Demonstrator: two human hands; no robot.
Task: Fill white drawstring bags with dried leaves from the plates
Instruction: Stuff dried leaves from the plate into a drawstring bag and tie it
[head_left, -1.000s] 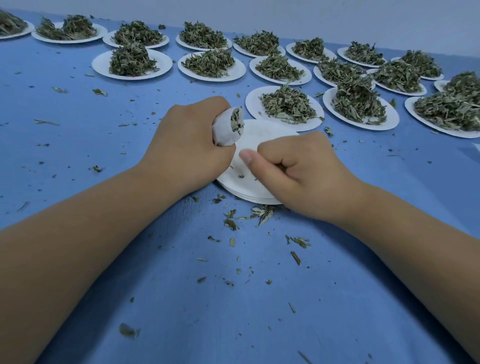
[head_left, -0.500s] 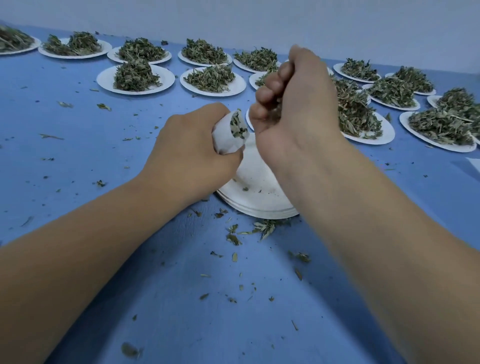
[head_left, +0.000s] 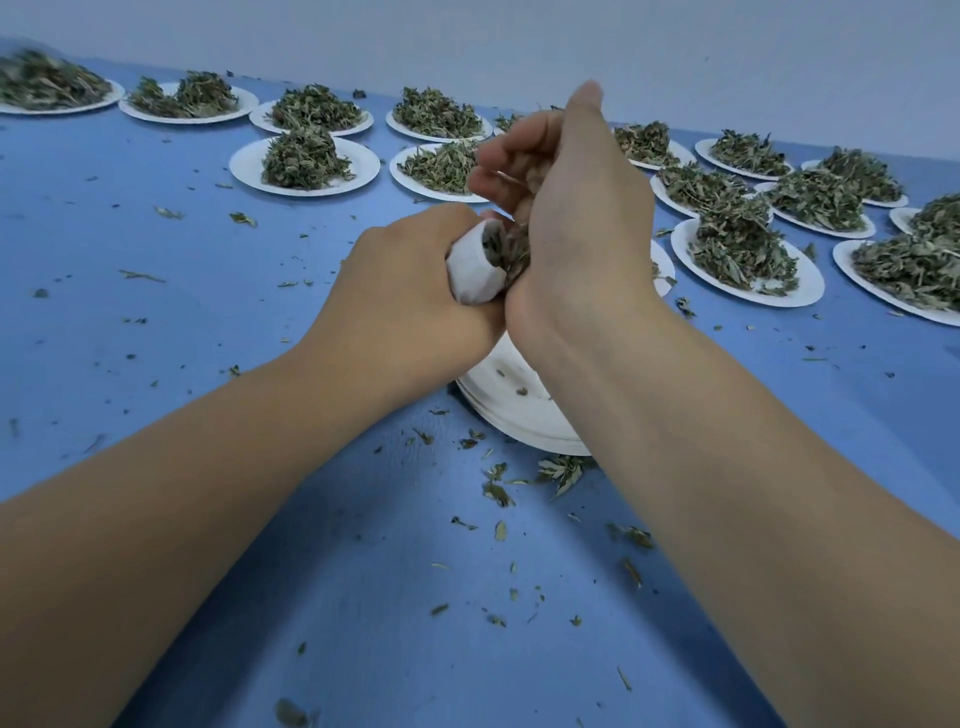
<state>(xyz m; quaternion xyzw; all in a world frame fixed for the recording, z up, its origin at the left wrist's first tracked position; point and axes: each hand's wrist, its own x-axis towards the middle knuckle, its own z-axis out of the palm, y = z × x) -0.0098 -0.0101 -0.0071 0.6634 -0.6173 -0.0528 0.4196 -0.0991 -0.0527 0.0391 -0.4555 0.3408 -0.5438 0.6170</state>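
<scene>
Left hand (head_left: 415, 280) grips white bag (head_left: 475, 270), frame centre; right hand (head_left: 571, 208) cups dried leaves (head_left: 517, 249). Likely soft, light: hold near mouth.

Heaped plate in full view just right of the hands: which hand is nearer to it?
Right. The right hand is just left of the heaped plate, holding dried leaves at the opening of the white bag; the left hand is farther left, gripping that bag.

Right hand (head_left: 576, 208) with leaves (head_left: 519, 252) now at bag (head_left: 472, 273)
</scene>
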